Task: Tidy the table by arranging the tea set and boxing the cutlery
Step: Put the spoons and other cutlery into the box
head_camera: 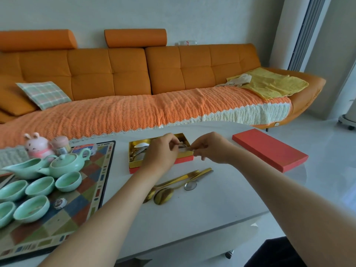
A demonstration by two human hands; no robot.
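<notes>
Silver metal cutlery piece [183, 149] pinched between left hand [161, 153] and right hand [210, 149], both grasping it over gold-lined red cutlery box [134, 166] on white table [192, 207]; 4 loose gold and silver utensils [173, 187] lie nearer.

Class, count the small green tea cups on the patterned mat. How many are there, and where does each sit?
5. Back row, left to right: cup, cup, cup nearest the teapot. Front row: cup cut by the left edge, cup. More may lie outside the frame.
</notes>
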